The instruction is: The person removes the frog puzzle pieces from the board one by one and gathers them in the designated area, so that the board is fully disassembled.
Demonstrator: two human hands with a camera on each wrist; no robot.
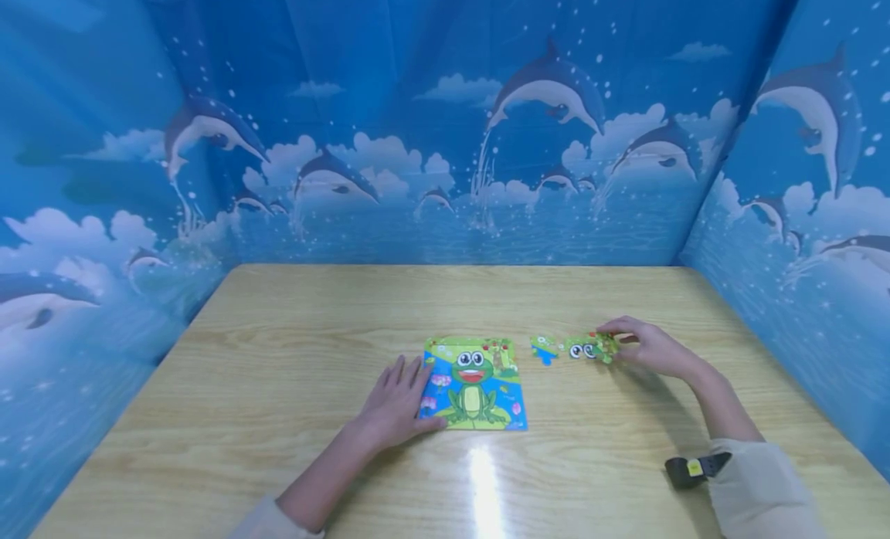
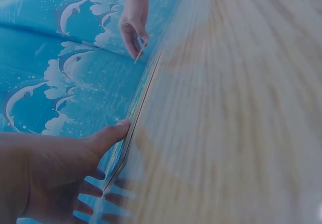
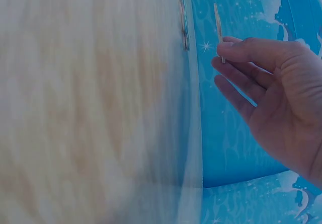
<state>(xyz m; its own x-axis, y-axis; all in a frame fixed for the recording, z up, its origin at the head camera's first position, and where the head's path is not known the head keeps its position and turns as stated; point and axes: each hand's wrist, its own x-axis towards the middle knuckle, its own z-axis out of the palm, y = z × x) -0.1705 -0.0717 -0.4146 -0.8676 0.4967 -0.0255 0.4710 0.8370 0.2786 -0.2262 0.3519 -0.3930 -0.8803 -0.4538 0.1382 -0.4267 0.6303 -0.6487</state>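
A square frog puzzle (image 1: 473, 396), its picture showing a green frog on blue water, lies flat on the table. My left hand (image 1: 399, 404) rests along its left edge with the fingers stretched out. In the left wrist view the thumb touches the puzzle's near edge. To the right, my right hand (image 1: 650, 346) pinches a thin puzzle piece (image 3: 218, 22) between thumb and fingertips, raised above the table. Beside it lies a piece with the frog's eyes (image 1: 582, 349); a blue and green piece (image 1: 545, 350) lies nearer the puzzle.
The wooden table (image 1: 278, 354) meets a blue dolphin-print curtain (image 1: 445, 137) at the back and sides. A black strap with a small device (image 1: 688, 471) sits at the right wrist. Light glares off the tabletop in front of the puzzle.
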